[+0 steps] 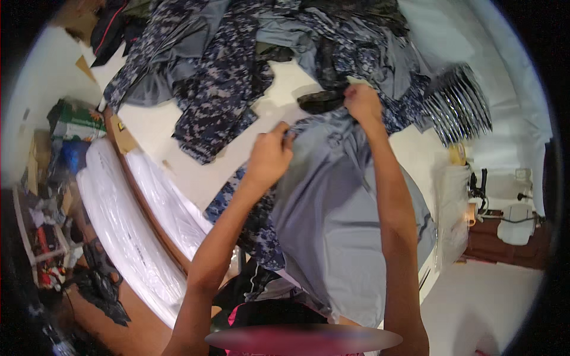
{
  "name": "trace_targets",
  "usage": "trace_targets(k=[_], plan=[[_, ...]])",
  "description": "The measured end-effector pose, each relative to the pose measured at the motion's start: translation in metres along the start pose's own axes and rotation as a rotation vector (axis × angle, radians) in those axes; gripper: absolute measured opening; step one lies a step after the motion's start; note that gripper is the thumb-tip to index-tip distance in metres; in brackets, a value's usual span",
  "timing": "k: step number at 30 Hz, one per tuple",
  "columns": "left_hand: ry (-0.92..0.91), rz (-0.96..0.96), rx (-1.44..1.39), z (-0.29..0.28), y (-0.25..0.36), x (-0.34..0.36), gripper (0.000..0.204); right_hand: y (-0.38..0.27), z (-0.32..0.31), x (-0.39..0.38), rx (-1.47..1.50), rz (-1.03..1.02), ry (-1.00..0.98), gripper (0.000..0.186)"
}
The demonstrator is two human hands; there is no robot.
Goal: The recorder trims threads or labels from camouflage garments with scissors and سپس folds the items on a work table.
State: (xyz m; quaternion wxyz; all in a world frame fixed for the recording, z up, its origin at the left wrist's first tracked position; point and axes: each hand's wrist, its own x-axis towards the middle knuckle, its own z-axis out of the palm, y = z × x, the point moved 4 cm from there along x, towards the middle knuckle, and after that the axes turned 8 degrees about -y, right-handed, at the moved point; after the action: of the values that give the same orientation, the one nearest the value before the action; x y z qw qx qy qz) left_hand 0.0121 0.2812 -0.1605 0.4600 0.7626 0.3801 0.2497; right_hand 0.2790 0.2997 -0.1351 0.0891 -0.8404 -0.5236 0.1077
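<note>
While both hands work at the far end of the garment (332,207), a light, even tension between them would serve best, since the grey cloth looks thin and apt to wrinkle. The garment lies across the near part of the table (151,132), its blue camouflage side toward the left edge, its grey body running down toward the near edge. Smoothing outward from the bunched folds below the right hand (363,105), rather than tugging at one point, should help it lie flat. It also seems wise to work clear of the dark strip (319,102) beside the right fingertips and of the clothes (217,83) heaped along the far edge, lest they be caught up.

The left hand (272,154) has its back upward, thumb and forefinger nearly together on the garment's upper margin. The right hand reaches further toward the far edge, arm almost straight, fingers curled closed; folds leading up to it suggest that it grips the garment, but whether it has the strip too I cannot tell. The right forearm crosses above the grey cloth.
</note>
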Motion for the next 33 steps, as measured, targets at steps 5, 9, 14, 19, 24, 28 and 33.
trace_targets(k=[5, 9, 14, 19, 24, 28, 33], plan=[[0.157, -0.119, 0.413, -0.055, -0.03, -0.028, 0.018, -0.092, 0.037, -0.017, 1.271, -0.526, -0.198, 0.051], [0.451, 0.237, 0.572, -0.042, 0.011, -0.037, 0.016, 0.0, 0.02, -0.041, 0.487, -0.451, 0.513, 0.042], [0.028, 0.52, 0.403, 0.042, 0.039, -0.019, 0.03, 0.171, 0.01, 0.0, 0.244, -0.138, 0.368, 0.048], [0.013, 0.413, 0.59, 0.07, 0.016, 0.012, 0.047, 0.228, -0.002, -0.004, -0.085, -0.068, 0.23, 0.029], [0.027, 0.316, 0.779, 0.065, 0.011, 0.011, 0.059, 0.188, -0.067, -0.088, 0.649, -0.156, 0.126, 0.022], [0.101, 0.298, 0.735, 0.064, 0.005, 0.015, 0.061, 0.164, -0.124, -0.192, 0.905, 0.05, 0.039, 0.019], [0.095, 0.194, 0.735, 0.064, 0.0, 0.013, 0.069, 0.15, -0.17, -0.276, 0.501, -0.01, -0.235, 0.014]])
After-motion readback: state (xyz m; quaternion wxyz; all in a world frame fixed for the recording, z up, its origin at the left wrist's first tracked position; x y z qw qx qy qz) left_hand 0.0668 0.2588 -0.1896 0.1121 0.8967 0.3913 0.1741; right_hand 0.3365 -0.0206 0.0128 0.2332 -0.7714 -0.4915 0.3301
